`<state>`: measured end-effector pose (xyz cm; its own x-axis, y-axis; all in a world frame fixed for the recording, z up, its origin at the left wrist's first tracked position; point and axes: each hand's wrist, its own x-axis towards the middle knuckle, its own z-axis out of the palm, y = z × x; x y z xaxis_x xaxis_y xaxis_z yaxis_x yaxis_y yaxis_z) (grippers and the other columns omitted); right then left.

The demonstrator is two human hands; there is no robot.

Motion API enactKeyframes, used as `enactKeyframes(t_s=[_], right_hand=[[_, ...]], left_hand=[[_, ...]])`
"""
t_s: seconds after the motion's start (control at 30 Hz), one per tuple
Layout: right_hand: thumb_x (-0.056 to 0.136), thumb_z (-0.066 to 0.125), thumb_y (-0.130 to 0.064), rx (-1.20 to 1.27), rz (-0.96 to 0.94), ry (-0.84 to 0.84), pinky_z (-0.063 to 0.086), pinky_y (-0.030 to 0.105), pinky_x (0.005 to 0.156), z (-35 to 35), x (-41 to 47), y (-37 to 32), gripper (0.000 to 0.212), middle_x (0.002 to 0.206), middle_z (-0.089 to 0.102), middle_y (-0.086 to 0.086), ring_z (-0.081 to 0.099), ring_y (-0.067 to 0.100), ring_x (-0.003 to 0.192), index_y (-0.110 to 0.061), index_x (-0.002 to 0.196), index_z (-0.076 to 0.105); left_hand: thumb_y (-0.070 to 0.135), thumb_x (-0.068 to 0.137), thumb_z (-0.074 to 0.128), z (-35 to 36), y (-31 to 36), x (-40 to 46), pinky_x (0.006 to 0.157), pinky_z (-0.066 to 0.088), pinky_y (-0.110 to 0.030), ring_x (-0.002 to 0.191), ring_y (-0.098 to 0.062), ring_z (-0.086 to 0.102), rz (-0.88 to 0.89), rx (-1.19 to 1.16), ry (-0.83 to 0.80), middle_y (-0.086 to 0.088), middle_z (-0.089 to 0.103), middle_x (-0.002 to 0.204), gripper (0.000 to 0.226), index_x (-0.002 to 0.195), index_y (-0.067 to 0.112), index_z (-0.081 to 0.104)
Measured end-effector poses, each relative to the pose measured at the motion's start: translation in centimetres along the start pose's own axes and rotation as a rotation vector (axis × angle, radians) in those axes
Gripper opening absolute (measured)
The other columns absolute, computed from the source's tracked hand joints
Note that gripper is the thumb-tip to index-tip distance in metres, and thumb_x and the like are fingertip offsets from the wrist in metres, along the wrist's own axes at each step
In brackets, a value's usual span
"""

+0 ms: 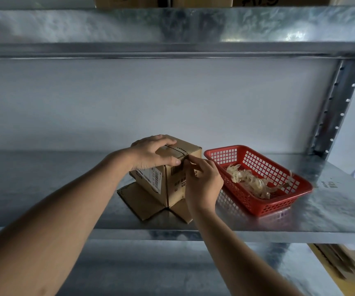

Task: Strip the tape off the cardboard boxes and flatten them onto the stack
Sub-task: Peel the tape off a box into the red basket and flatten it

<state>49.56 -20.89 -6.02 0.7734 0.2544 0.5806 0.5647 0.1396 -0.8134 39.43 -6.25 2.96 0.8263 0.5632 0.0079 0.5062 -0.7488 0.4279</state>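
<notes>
A small brown cardboard box [173, 186] stands on the metal shelf [300, 218] with its bottom flaps splayed out flat beneath it. A strip of clear tape [177, 150] runs along the seam on its top and down the near side. My left hand [151, 152] lies over the top of the box, fingers spread and thumb along the near edge, holding it down. My right hand [201, 180] is at the box's upper near edge, its fingertips pinching the tape where it bends over the edge.
A red plastic basket [287, 201] holding several crumpled strips of peeled tape [251, 182] sits just right of the box. A slotted upright post [334, 107] stands at the right. Flattened cardboard [343, 261] lies below the shelf at lower right. Another shelf [172, 28] runs overhead.
</notes>
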Motion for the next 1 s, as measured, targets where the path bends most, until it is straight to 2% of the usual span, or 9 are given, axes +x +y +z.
enactKeyframes(t_s=[0.07,0.13,0.27,0.47,0.6,0.8,0.87,0.93,1.0], right_hand=[[0.093,0.076,-0.019,0.026,0.049,-0.003,0.059,0.026,0.077,0.0,0.3,-0.3,0.011,0.098,0.069,-0.012,0.068,0.003,0.087,-0.028,0.1,0.078],[0.094,0.076,-0.022,0.029,0.108,-0.012,0.06,0.029,0.077,0.1,0.5,-0.6,0.014,0.096,0.07,-0.015,0.068,0.0,0.085,-0.036,0.093,0.072],[0.095,0.074,-0.022,0.02,0.122,-0.019,0.058,0.026,0.077,0.1,0.7,-0.9,0.014,0.096,0.071,-0.018,0.067,-0.001,0.087,-0.035,0.099,0.071],[0.094,0.075,-0.018,-0.1,0.004,-0.044,0.054,0.02,0.074,-0.3,1.1,-0.7,0.016,0.095,0.072,-0.015,0.068,-0.001,0.084,-0.027,0.106,0.078],[0.094,0.072,-0.016,-0.211,-0.058,-0.099,0.042,0.008,0.064,-0.7,1.5,-0.9,0.014,0.094,0.072,-0.013,0.067,-0.002,0.081,-0.026,0.103,0.079],[0.095,0.07,-0.017,-0.28,-0.015,-0.236,0.048,0.024,0.064,-1.5,3.6,-2.1,0.014,0.084,0.073,-0.013,0.065,0.004,0.079,-0.027,0.09,0.078],[0.094,0.072,-0.015,-0.298,-0.008,-0.283,0.049,0.025,0.063,-1.7,4.1,-2.6,0.014,0.081,0.071,-0.014,0.063,0.003,0.076,-0.027,0.088,0.077],[0.093,0.073,-0.012,-0.295,0.012,-0.316,0.051,0.025,0.062,-1.9,4.6,-2.8,0.019,0.076,0.069,-0.016,0.064,0.003,0.074,-0.028,0.083,0.074],[0.092,0.074,-0.009,-0.275,0.036,-0.305,0.059,0.034,0.066,-1.9,5.0,-2.7,0.026,0.075,0.07,-0.014,0.068,0.008,0.073,-0.031,0.078,0.071]], left_hand=[[0.093,0.057,0.06,0.0,0.0,0.0,0.126,0.013,-0.052,0.158,-0.016,0.008,0.003,0.004,0.005,0.018,0.013,0.17,0.096,0.146,0.065,0.036],[0.094,0.056,0.06,0.0,-0.1,0.0,0.126,0.012,-0.052,0.158,-0.017,0.007,0.003,0.005,0.013,0.018,0.013,0.17,0.098,0.146,0.065,0.035],[0.098,0.054,0.06,0.3,-0.5,0.3,0.126,0.013,-0.052,0.158,-0.018,0.01,0.008,0.017,0.046,0.018,0.016,0.169,0.097,0.143,0.067,0.035],[0.097,0.058,0.057,0.4,-0.3,0.3,0.126,0.014,-0.053,0.158,-0.018,0.012,0.028,0.042,0.069,0.016,0.019,0.169,0.096,0.145,0.064,0.036],[0.096,0.06,0.058,0.6,-0.2,0.1,0.125,0.016,-0.052,0.157,-0.019,0.015,0.018,0.04,0.083,0.018,0.023,0.167,0.093,0.144,0.064,0.036],[0.099,0.057,0.055,0.7,0.2,-0.6,0.125,0.015,-0.053,0.158,-0.021,0.01,0.021,0.063,0.104,0.013,0.019,0.17,0.103,0.149,0.059,0.034],[0.102,0.053,0.053,0.7,0.3,-0.8,0.125,0.014,-0.053,0.158,-0.021,0.009,0.013,0.063,0.1,0.012,0.017,0.17,0.107,0.149,0.059,0.033],[0.103,0.052,0.052,0.8,0.3,-0.9,0.125,0.014,-0.051,0.158,-0.021,0.008,0.013,0.065,0.099,0.011,0.016,0.17,0.108,0.149,0.06,0.033],[0.101,0.055,0.053,0.8,0.3,-1.2,0.125,0.013,-0.05,0.159,-0.02,0.007,0.02,0.067,0.103,0.01,0.016,0.17,0.106,0.15,0.059,0.033]])
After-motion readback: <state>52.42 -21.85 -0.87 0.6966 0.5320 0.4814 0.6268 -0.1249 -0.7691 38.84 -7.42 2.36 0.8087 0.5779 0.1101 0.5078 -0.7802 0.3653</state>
